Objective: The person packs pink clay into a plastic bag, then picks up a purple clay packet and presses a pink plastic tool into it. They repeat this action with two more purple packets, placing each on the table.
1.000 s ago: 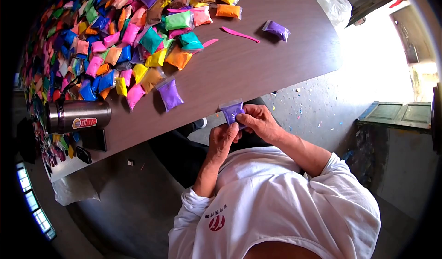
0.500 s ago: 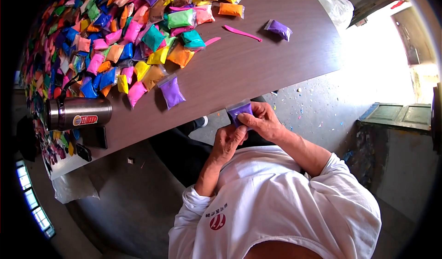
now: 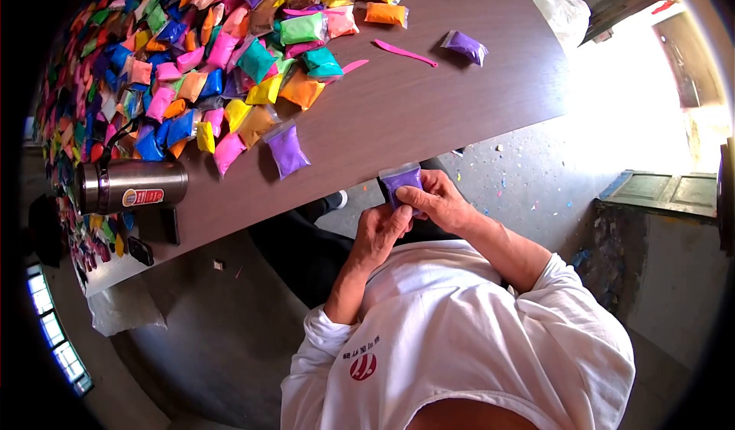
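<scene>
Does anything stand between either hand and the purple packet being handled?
Nothing visible does: the right hand pinches the purple packet directly, and the left hand is at its lower edge. The table lies beyond, not between.

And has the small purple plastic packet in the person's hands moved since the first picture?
Yes, slightly: the purple packet has shifted rightward in the head view, along the near edge of the brown wood-grain table.

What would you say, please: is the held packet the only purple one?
No, besides the held packet, another purple packet lies near the pink stick.
</scene>
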Motion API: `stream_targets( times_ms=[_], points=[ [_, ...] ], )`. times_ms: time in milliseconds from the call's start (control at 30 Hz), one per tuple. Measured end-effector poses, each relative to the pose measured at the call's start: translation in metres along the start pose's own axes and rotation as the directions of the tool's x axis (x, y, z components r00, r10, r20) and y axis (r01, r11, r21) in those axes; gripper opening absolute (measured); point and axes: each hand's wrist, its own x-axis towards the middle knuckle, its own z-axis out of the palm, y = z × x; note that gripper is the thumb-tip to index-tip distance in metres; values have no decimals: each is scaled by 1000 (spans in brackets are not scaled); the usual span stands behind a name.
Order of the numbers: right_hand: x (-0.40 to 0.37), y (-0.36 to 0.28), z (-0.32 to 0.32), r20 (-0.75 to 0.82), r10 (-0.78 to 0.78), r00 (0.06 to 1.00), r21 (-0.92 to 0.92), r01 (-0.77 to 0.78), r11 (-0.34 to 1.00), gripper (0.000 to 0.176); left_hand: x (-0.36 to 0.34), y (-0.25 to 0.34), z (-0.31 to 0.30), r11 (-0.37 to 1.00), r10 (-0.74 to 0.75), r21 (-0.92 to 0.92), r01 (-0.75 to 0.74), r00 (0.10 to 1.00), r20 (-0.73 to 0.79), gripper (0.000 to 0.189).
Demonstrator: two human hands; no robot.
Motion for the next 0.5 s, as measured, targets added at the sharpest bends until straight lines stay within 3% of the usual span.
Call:
stream_targets(
  times_ms=[100,133,167,200,233,267,300,367,400,433,500],
  points=[
    [0,-13,5,-21,11,1000,-138,-13,990,29,0,-7,-2,1000,-23,-21,22,999,-41,46],
    [-1,-21,12,-140,-72,987,-317,24,948,27,0,-8,-3,999,-26,-21,25,999,-44,46],
    [-3,-15,9,-140,-69,988,-315,22,949,27,-1,-8,-4,999,-36,-8,36,998,-52,46],
    [-5,-8,5,-244,-336,910,-626,117,771,23,0,-8,-5,999,-45,4,46,997,-60,45],
    [-7,-4,1,-234,-597,767,-866,115,487,20,0,-8,-5,999,-46,2,46,997,-64,45],
    [-9,-1,-3,-164,-739,653,-914,182,363,11,0,-10,-5,1000,-20,14,20,998,-53,44],
    [-13,-5,2,-165,-735,658,-913,181,367,11,-1,-11,-5,1000,5,26,-3,999,-41,42],
    [-22,-18,18,93,-645,759,-887,358,293,10,-1,-13,-3,997,-7,83,11,999,-49,39],
    [-22,-17,24,159,-594,788,-881,385,275,19,0,-13,-2,990,-15,140,23,998,-54,36],
    [-26,-16,35,122,-523,844,-867,347,358,23,2,-7,1,990,-14,140,22,998,-54,36],
    [-28,-11,49,110,-529,842,-907,302,292,27,5,4,9,980,158,132,-147,984,-80,30]
  ],
)
